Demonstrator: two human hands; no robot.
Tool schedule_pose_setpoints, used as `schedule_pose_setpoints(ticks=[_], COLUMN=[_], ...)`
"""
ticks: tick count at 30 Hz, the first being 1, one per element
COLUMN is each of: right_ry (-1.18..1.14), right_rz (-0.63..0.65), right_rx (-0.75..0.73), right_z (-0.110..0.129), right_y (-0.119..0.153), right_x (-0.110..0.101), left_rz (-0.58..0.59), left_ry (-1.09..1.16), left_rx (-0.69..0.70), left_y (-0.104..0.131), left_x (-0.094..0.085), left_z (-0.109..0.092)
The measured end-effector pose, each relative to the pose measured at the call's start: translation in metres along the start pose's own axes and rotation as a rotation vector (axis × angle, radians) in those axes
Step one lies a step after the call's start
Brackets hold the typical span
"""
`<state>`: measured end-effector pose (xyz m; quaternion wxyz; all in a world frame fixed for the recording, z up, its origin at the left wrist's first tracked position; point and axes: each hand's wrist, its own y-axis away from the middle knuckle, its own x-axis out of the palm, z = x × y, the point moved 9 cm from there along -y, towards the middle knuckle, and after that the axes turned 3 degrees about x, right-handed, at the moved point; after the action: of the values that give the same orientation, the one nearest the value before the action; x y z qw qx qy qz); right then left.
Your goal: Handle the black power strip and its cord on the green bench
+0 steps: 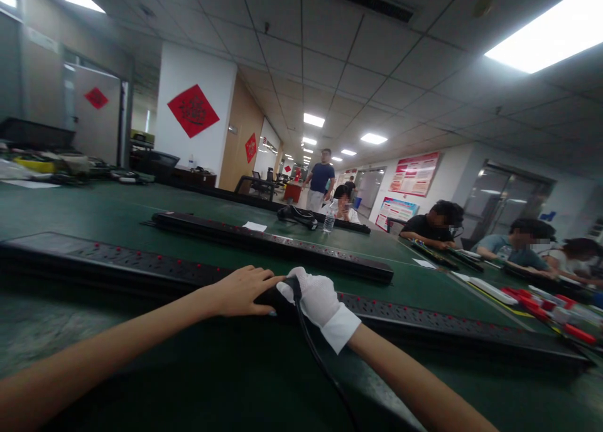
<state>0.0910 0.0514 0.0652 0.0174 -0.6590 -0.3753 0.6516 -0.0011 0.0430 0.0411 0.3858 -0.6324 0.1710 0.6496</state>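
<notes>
A long black power strip [155,270] with rows of sockets and small red dots lies across the green table in front of me. My bare left hand [245,292] rests over its middle, fingers stretched out across the top and thumb at the near side. Close beside it, my right hand [316,299], in a white glove, is closed around a black plug [293,287] at the strip. From this plug a black cable [313,350] runs down toward me. The plug's front end is hidden, so I cannot tell whether it sits in a socket.
Behind lies a second black power strip [277,247], with a white paper [255,226], a bundle of black cable [298,217] and a water bottle [328,221] beyond. Red and white items [541,303] lie at right. Several people sit around tables; one person [321,181] stands farther back.
</notes>
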Motion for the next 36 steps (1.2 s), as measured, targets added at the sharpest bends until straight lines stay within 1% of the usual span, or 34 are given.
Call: schedule_pose_setpoints(ticks=[3, 6, 9, 14, 17, 22, 25, 36], right_ry=[-0.003, -0.003, -0.005, 0.009, 0.01, -0.005, -0.016, -0.046], right_rz=[-0.024, -0.029, -0.024, -0.01, -0.003, -0.025, -0.028, -0.072], right_rx=[-0.006, -0.03, -0.041, -0.072, -0.081, -0.027, 0.005, -0.019], right_z=[0.012, 0.025, 0.038, 0.063, 0.073, 0.075, 0.073, 0.072], right_y=[-0.004, -0.009, -0.016, -0.027, -0.031, -0.032, -0.031, -0.025], right_x=[0.001, 0.003, 0.006, 0.01, 0.01, 0.006, 0.005, -0.003], left_rz=[0.01, 0.04, 0.08, 0.135, 0.123, 0.074, 0.065, 0.055], left_ry=[0.014, 0.037, 0.066, 0.108, 0.127, 0.157, 0.165, 0.102], left_rx=[0.006, -0.002, -0.029, -0.094, -0.125, -0.084, -0.09, -0.085], left_y=[0.001, 0.005, 0.009, 0.018, 0.024, 0.027, 0.027, 0.027], left_x=[-0.002, -0.001, 0.003, 0.01, 0.01, 0.001, -0.001, -0.002], left_z=[-0.001, 0.004, 0.014, 0.037, 0.046, 0.042, 0.04, 0.035])
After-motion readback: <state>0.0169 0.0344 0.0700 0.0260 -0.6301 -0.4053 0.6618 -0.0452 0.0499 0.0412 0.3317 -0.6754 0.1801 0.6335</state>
